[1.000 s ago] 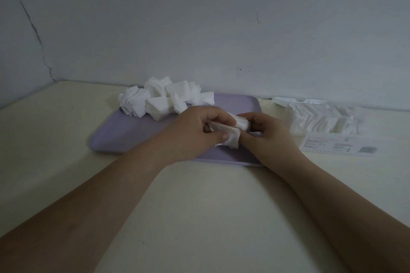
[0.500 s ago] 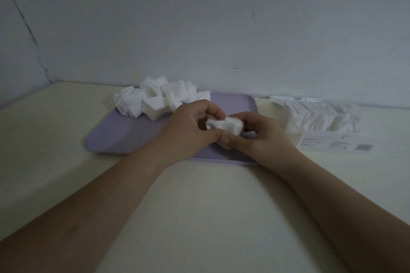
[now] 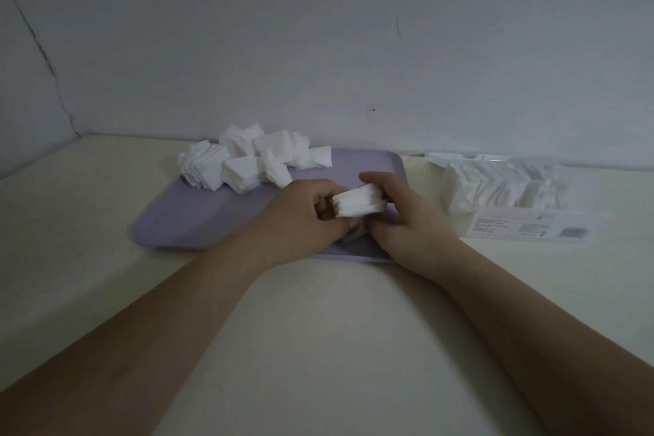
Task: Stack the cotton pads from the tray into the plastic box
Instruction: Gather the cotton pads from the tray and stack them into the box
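Note:
A lilac tray [image 3: 198,219] lies on the cream table, with a heap of white square cotton pads [image 3: 247,163] at its far left. Over the tray's right part, my left hand [image 3: 300,219] and my right hand [image 3: 407,219] together grip a small stack of white cotton pads [image 3: 359,203] between their fingers, held edge-on. One or two loose pads [image 3: 355,234] lie under the hands on the tray. A clear plastic box [image 3: 502,184] holding white pads stands to the right of the tray.
A flat clear lid with a printed label [image 3: 531,228] lies in front of the box. A grey wall runs close behind the tray and box, with a corner at the left. Bare table stretches toward me under my forearms.
Both hands have squared the bundle of pads into a tidier stack and raised it slightly. The view has shifted a little; tray and box stay put.

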Demonstrator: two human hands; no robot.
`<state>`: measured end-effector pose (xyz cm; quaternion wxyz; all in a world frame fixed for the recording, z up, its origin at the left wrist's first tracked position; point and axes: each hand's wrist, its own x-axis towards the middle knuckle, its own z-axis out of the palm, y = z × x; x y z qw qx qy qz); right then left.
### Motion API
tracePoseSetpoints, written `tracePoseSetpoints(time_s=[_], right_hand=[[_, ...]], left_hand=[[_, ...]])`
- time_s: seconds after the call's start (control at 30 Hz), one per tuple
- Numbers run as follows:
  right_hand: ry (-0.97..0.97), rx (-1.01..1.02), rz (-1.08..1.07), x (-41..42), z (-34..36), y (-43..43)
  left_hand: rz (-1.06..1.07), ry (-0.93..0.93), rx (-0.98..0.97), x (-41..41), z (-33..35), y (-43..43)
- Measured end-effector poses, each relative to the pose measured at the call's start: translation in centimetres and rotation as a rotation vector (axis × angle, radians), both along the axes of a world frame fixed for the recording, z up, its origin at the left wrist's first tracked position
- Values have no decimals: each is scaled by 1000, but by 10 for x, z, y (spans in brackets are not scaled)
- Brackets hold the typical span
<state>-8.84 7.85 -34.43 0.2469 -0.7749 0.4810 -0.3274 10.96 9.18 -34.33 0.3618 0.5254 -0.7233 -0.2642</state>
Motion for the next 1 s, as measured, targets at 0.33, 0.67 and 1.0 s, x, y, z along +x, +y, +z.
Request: tracePoseSetpoints(time_s=[0.33,0.67,1.0], right_hand=[[227,-76,29,4,6,13],[-410,51,-111,-15,69,15],[-547,157,-154,-136,86,6]], left_hand=[[67,69,-29,-5,4,8],[99,222,-163,-43,64,13],[-50,374,73,-153,76,-8]])
